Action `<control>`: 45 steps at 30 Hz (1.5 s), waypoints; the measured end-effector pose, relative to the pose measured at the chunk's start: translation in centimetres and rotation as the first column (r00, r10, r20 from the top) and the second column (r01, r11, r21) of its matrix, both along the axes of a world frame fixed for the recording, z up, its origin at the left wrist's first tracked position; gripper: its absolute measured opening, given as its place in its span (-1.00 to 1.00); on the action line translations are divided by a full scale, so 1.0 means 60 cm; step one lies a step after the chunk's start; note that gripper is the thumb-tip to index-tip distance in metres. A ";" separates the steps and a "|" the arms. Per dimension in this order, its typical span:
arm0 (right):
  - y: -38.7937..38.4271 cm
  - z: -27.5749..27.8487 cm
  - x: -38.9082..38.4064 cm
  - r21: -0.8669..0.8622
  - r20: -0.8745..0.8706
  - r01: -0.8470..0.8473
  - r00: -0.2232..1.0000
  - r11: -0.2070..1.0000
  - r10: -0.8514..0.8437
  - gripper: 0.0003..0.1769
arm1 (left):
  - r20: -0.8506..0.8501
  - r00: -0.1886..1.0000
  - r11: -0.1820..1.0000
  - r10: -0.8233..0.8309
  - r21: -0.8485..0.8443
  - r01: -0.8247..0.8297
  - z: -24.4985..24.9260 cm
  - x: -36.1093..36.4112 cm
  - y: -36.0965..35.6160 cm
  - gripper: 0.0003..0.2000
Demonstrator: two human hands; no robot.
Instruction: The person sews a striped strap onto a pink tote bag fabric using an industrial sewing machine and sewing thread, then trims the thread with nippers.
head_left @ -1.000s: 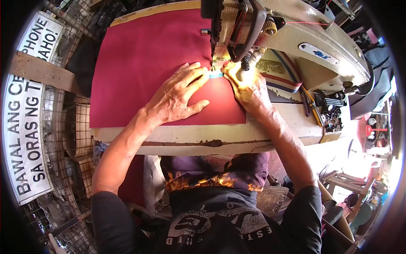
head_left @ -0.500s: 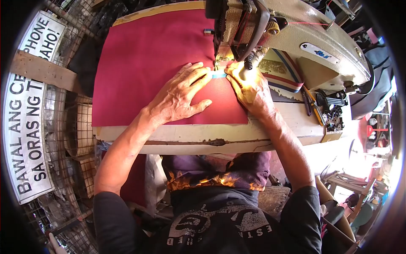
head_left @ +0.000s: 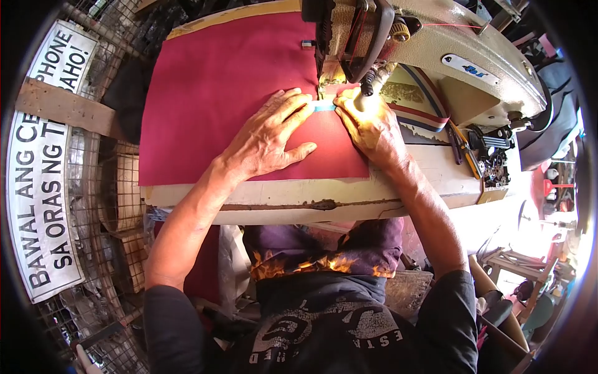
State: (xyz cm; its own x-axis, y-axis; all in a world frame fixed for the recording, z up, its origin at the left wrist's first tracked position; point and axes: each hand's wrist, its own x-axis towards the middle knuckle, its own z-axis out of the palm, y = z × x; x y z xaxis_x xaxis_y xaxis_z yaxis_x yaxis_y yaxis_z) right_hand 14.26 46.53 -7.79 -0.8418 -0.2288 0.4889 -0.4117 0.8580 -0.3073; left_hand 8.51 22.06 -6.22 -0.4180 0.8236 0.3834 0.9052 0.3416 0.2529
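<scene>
A maroon sheet (head_left: 230,68), leather-like or cloth, lies under the head of a sewing machine (head_left: 430,47). A short blue and white ribbon strip (head_left: 324,107) rests on it just before the needle area. My left hand (head_left: 271,134) lies palm down on the sheet, thumb spread, its fingertips at the strip's left end. Opposite it, my right hand (head_left: 370,128) presses down with fingers fairly flat, touching near the strip's right end. Bright lamp light washes out part of my right hand. The fingers cover the strip's ends.
A long striped ribbon (head_left: 430,115) loops under the machine arm. Snips with orange-yellow handles (head_left: 467,153) and a bobbin winder-like mechanism (head_left: 495,153) sit to the right. The worn table edge (head_left: 280,210) runs before my body. Wire mesh and a lettered sign (head_left: 43,206) stand left.
The whole view has shifted slightly right. Both hands keep nearly the same place on the maroon sheet, and the ribbon strip has not visibly moved between them.
</scene>
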 end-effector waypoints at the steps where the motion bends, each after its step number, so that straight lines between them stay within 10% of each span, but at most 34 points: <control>1: 0.000 0.001 0.000 -0.003 0.009 0.005 1.000 1.000 -0.005 -0.79 | -0.002 1.000 1.000 -0.004 0.001 0.004 -0.001 -0.001 0.000 -0.39; 20: 0.012 0.015 -0.019 -0.125 -0.087 -0.150 0.986 0.981 0.140 -0.86 | 0.014 1.000 0.998 0.014 -0.055 -0.013 0.002 -0.003 -0.002 -0.37; 24: 0.051 0.025 -0.076 0.249 -0.150 -0.330 0.915 0.910 0.373 -0.75 | -0.023 1.000 0.998 -0.007 -0.058 0.006 0.004 -0.005 -0.004 -0.37; 31: 0.049 0.015 -0.105 0.001 0.117 -0.328 0.938 0.945 0.326 -0.80 | -0.038 0.999 0.988 -0.019 -0.156 0.013 0.023 -0.014 0.001 -0.36; 45: 0.040 0.035 -0.097 0.183 -0.163 -0.346 0.912 0.920 0.376 -0.86 | -0.033 0.999 0.989 -0.010 -0.148 0.005 0.020 -0.018 0.003 -0.36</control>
